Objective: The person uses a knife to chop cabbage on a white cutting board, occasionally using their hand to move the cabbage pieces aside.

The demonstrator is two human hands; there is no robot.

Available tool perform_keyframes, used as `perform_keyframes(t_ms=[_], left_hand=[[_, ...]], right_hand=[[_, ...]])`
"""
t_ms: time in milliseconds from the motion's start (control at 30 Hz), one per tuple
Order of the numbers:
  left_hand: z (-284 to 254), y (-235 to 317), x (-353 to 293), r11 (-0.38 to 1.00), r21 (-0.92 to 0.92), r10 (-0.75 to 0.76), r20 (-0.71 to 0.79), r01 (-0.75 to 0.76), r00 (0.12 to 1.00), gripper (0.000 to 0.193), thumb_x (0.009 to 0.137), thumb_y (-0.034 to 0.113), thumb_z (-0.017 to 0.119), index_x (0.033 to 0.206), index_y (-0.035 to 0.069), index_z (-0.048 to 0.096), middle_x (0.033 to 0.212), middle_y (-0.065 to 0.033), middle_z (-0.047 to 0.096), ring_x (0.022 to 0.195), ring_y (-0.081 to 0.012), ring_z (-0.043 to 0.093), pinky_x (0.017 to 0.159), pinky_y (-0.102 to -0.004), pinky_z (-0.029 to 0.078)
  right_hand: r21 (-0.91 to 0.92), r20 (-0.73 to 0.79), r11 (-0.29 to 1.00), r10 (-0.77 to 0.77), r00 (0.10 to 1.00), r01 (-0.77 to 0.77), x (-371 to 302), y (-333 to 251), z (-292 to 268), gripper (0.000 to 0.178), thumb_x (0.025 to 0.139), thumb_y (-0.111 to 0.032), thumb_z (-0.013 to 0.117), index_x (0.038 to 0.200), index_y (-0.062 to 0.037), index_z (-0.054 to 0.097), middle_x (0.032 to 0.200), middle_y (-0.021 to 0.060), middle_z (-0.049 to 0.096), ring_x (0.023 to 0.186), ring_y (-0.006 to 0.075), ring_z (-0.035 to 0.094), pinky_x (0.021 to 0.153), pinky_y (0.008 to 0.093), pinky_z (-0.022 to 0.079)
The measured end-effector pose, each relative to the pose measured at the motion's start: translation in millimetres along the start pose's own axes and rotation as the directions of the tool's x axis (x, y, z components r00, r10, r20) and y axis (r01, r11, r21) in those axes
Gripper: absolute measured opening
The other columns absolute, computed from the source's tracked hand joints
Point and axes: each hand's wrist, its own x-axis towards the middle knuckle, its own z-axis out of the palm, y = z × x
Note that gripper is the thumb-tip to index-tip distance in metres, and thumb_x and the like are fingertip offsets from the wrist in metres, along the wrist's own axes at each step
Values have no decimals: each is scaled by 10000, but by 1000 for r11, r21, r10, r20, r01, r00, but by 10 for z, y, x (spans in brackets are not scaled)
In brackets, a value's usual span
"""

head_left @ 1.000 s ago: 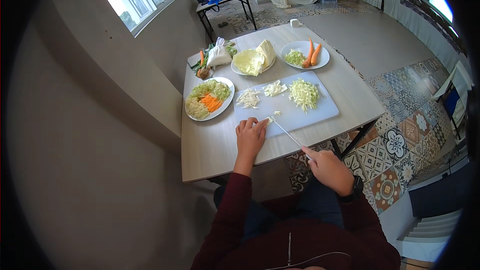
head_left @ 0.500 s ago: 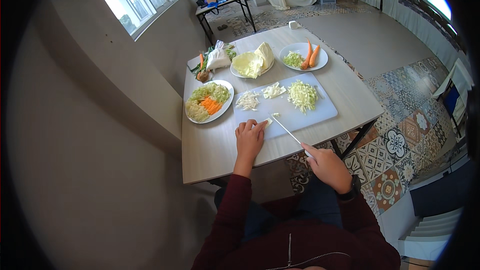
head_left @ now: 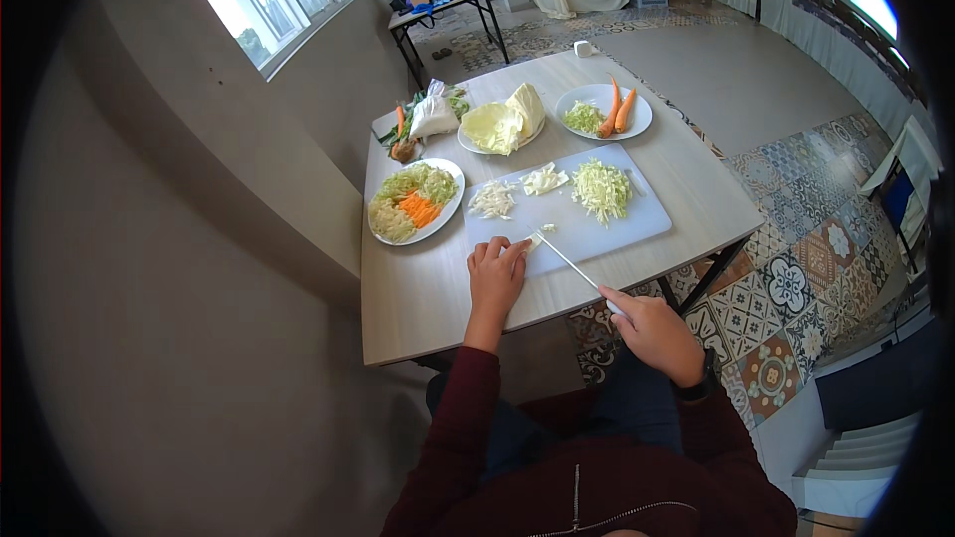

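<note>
My left hand (head_left: 495, 276) lies at the near left edge of the white cutting board (head_left: 637, 224), fingertips bent onto a small pale piece of cabbage (head_left: 535, 242). In my right hand (head_left: 657, 336) is a knife (head_left: 570, 263) with a white handle, its blade slanting to the far left with the tip close by my left fingertips. A few small cut bits (head_left: 549, 228) lie beside the blade. Farther back on the board are a heap of shredded green cabbage (head_left: 602, 191), some flat pale pieces (head_left: 544, 179) and a pile of whitish strips (head_left: 492, 200).
Left of the board stands a plate (head_left: 400, 241) of shredded vegetables, orange strips among them. Behind are a plate of cabbage leaves (head_left: 494, 129), a plate with carrots (head_left: 625, 111) and shreds, and a white bag (head_left: 434, 116) among vegetables. A wall (head_left: 249, 268) runs along the left.
The knife blade has shifted slightly left, its tip now nearer my left fingertips. My left hand has stayed in place.
</note>
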Motion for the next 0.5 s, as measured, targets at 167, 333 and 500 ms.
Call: perform_keyframes(t_ms=[167,333,500], left_hand=[[5,-5,1,1000,5,13,-5,-13,1000,249,873,179,658,1088,252,761,976,-6,602,955,-239,551,860,-400,408],[3,1,2,1000,2,12,-3,-12,1000,249,874,180,658,1089,251,761,970,-7,604,950,-240,554,858,-401,410],[-7,7,-4,1000,0,3,-1,-3,1000,218,882,196,663,1073,228,763,970,-7,611,951,-241,550,864,-400,404]], right_hand=[[-9,8,1000,-5,1000,5,-16,-2,4,431,913,-105,563,1340,-49,580,839,248,651,823,419,635,760,491,502],[-9,41,1000,-14,999,14,-24,-6,-65,425,911,-89,560,1331,-26,577,798,254,647,788,423,642,738,491,510],[-19,85,1000,-17,996,19,58,-5,-99,427,910,-74,543,1330,-3,569,821,276,648,794,432,645,746,506,509]])
